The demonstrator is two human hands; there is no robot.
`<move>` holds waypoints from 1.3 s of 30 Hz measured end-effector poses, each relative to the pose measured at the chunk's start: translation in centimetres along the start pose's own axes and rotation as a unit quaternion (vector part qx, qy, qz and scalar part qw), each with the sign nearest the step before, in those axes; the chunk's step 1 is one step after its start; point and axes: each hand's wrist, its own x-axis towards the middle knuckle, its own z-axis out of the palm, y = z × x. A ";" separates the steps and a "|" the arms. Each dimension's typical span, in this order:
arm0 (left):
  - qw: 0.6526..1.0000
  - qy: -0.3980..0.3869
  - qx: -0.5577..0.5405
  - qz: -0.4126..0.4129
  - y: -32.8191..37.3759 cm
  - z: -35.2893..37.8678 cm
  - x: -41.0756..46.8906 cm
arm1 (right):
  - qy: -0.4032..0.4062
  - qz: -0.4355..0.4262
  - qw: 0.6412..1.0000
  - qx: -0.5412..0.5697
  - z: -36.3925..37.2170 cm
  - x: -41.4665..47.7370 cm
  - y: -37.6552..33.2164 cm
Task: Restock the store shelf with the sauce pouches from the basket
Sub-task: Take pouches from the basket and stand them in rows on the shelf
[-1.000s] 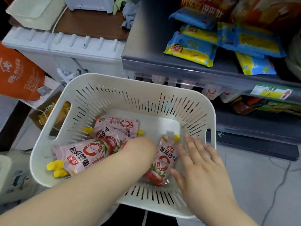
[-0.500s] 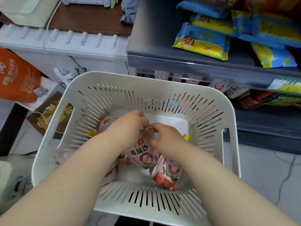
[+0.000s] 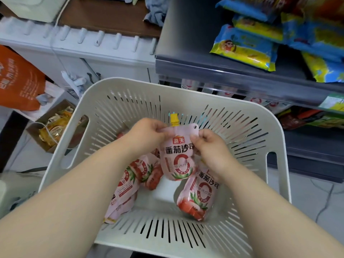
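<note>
- The grey shelf now sits closer above the basket than it did a second ago. Its lower tier already shows a few matching pouches behind the clear front rail.
- The white slotted basket stays below both arms, in front of the shelf.
- Several sauce pouches still lie in the basket, so I judge the restocking far from finished.
- One pouch has come up off the pile. A second ago it lay flat. It now hangs upright over the middle of the basket with its yellow cap on top.
- The left hand has risen from among the pouches and pinches the pouch's upper left corner.
- The right hand, flat and open a second ago, now has its fingers curled on the upper right edge.
- The pouch looks ready to carry to the shelf.
</note>
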 end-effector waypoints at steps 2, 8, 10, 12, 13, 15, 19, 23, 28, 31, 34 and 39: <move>0.999 0.011 -0.049 0.021 0.6 0.1 0.1 | -0.054 0.020 0.994 0.091 -0.3 -0.2 -0.5; 0.916 0.019 -0.402 -0.006 1.3 0.9 -0.1 | -0.048 -0.030 0.963 0.264 0.0 -0.3 -1.6; 0.917 -0.023 -0.398 -0.018 1.1 1.1 -0.2 | -0.006 -0.060 0.973 0.221 0.2 -0.4 -1.6; 0.925 -0.059 -0.374 -0.021 0.8 1.4 -0.3 | 0.012 -0.074 0.983 0.169 0.2 -0.6 -1.7; 0.923 -0.056 -0.380 -0.010 0.8 1.5 -0.3 | 0.022 -0.078 0.985 0.152 0.1 -0.7 -1.7; 0.916 -0.007 -0.400 0.028 1.1 1.8 -0.1 | 0.046 -0.086 0.985 0.145 0.1 -0.6 -1.8; 0.911 0.090 -0.396 0.068 1.6 2.1 0.2 | -0.026 -0.060 0.965 0.253 0.2 -0.7 -2.2; 0.921 0.132 -0.357 0.080 1.6 2.5 -0.2 | -0.054 -0.016 0.966 0.254 0.2 -0.7 -2.4; 0.934 0.074 -0.349 0.015 1.8 1.9 -0.1 | 0.020 -0.020 0.963 0.268 -0.1 -1.0 -2.8; 0.942 -0.027 -0.333 -0.036 1.7 1.8 -1.2 | 0.053 -0.038 0.952 0.300 -0.5 -1.2 -3.0; 0.935 -0.146 -0.317 -0.066 1.6 2.2 -3.1 | 0.083 -0.057 0.950 0.294 -0.8 -1.2 -3.3; 0.884 -0.058 -0.422 -0.195 -1.3 3.6 -4.5 | 0.185 -0.082 0.940 0.274 0.0 -1.7 -2.2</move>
